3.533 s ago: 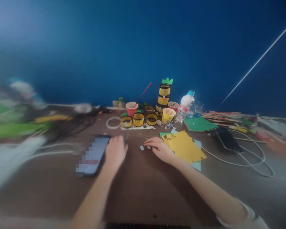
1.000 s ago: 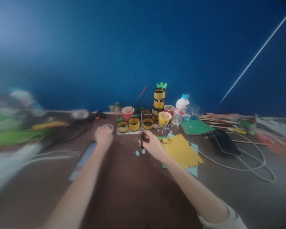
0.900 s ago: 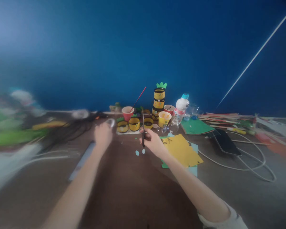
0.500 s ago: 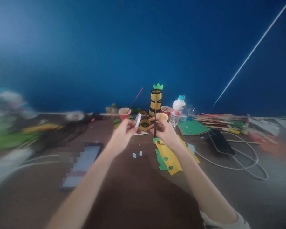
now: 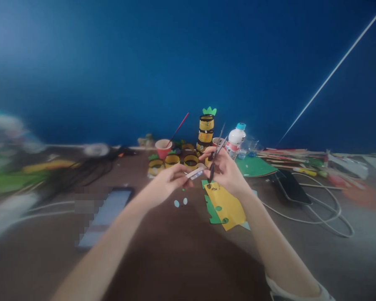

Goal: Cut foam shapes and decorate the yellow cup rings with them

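Observation:
My left hand [image 5: 164, 184] pinches a narrow white roll of tape [image 5: 194, 173] with bluish marks, seen nearly edge-on. My right hand [image 5: 229, 170] is closed on black-handled scissors [image 5: 221, 145]; their blades point up and stand slightly apart. Its fingertips come close to the roll's far end; whether they touch it I cannot tell. Below the right hand lie a yellow sheet [image 5: 228, 205] with cut holes and a green sheet [image 5: 210, 205]. Two small pale blue ovals [image 5: 176, 203] rest on the table below the roll.
Behind the hands stand yellow-and-black rings [image 5: 172, 160], a stacked yellow-and-black tower [image 5: 206, 136], a red cup [image 5: 163, 148] with a red stick and a bottle [image 5: 236, 140]. A phone [image 5: 290, 187] with a cable [image 5: 338, 205] lies right; a blurred flat device [image 5: 108, 217] lies left.
The roll has moved down and right, tipping from upright to nearly level. The scissors have swung from upright to a rightward tilt, with their blades parting. Both hands are closer together.

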Action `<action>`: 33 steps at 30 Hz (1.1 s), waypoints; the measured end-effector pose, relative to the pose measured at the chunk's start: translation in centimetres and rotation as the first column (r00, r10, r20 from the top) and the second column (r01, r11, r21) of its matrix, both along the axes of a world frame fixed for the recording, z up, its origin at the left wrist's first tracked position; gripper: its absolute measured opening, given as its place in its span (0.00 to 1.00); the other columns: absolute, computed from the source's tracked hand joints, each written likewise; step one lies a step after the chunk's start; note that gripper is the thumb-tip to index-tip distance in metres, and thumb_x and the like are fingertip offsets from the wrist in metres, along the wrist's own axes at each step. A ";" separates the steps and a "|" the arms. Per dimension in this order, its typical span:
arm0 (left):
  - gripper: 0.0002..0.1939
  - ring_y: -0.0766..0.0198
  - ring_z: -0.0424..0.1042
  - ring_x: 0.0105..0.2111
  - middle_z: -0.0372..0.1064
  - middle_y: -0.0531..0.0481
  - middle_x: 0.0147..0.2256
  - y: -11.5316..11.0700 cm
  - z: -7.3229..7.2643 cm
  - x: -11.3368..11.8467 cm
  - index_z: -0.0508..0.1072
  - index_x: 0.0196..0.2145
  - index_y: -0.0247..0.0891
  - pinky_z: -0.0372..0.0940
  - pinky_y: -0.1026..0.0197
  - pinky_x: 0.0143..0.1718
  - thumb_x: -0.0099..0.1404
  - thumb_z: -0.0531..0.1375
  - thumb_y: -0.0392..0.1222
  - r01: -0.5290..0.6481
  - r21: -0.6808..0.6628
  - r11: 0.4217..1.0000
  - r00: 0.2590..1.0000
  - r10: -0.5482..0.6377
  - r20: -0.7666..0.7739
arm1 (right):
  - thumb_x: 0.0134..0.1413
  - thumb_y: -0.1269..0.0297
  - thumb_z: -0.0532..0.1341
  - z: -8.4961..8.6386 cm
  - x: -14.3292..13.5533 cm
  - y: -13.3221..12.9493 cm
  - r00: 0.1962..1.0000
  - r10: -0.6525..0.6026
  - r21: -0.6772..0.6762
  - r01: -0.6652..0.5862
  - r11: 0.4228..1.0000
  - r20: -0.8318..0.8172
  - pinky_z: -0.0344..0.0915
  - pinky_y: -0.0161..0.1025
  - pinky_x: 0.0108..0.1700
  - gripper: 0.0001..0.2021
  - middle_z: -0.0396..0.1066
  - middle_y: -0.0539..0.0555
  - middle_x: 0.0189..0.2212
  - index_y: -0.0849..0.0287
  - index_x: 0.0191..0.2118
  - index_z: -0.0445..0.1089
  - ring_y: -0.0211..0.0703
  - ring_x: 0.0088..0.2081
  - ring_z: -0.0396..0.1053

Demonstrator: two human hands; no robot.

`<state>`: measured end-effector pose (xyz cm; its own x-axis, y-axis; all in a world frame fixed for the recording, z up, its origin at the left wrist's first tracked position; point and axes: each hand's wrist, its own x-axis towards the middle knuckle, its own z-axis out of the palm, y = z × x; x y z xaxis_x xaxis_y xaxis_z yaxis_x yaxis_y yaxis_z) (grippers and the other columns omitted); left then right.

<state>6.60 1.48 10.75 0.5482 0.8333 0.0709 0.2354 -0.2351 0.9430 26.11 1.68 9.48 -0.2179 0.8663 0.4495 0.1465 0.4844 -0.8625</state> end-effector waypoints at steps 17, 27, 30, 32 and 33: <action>0.16 0.63 0.66 0.39 0.62 0.49 0.37 -1.1 -1.3 1.5 0.58 0.39 0.40 0.62 0.58 0.41 0.54 0.59 0.35 -0.197 0.449 0.871 0.978 0.210 0.022 | 0.38 0.68 0.66 0.2 -1.6 -0.8 0.977 0.097 -0.299 -0.152 0.942 -0.191 0.62 0.28 0.21 0.19 0.62 0.46 0.27 0.56 0.37 0.58 0.31 0.23 0.63; 0.20 0.64 0.71 0.30 0.66 0.54 0.31 -1.1 -1.8 1.7 0.48 0.43 0.42 0.63 0.62 0.30 0.57 0.55 0.34 -0.149 0.095 0.984 0.982 0.136 0.132 | 0.42 0.69 0.63 -0.1 -2.0 -0.8 0.990 0.048 -0.187 -0.073 0.980 -0.134 0.66 0.32 0.27 0.14 0.63 0.48 0.29 0.55 0.36 0.58 0.34 0.27 0.65; 0.22 0.65 0.71 0.28 0.66 0.55 0.29 -1.0 -1.6 1.3 0.48 0.45 0.42 0.63 0.60 0.32 0.56 0.55 0.33 -0.164 0.096 0.982 0.983 0.155 0.099 | 0.45 0.71 0.59 -0.4 -1.8 -0.7 0.997 0.073 -0.148 -0.074 0.986 -0.012 0.66 0.35 0.32 0.14 0.63 0.47 0.28 0.55 0.39 0.58 0.35 0.28 0.64; 0.23 0.64 0.71 0.28 0.66 0.55 0.28 -0.9 -1.6 1.1 0.49 0.46 0.42 0.63 0.59 0.32 0.56 0.55 0.32 -0.160 0.096 0.983 0.985 0.152 0.082 | 0.45 0.73 0.58 -0.6 -1.6 -0.6 0.994 0.096 -0.151 -0.086 0.985 0.059 0.66 0.36 0.34 0.15 0.63 0.47 0.28 0.54 0.41 0.59 0.33 0.26 0.63; 0.23 0.64 0.71 0.28 0.66 0.55 0.28 -0.9 -1.6 1.0 0.49 0.46 0.42 0.63 0.59 0.32 0.56 0.55 0.33 -0.157 0.091 0.983 0.986 0.150 0.076 | 0.45 0.73 0.58 -0.7 -1.5 -0.6 0.991 0.104 -0.150 -0.091 0.985 0.081 0.66 0.36 0.35 0.15 0.63 0.47 0.28 0.54 0.42 0.59 0.32 0.25 0.61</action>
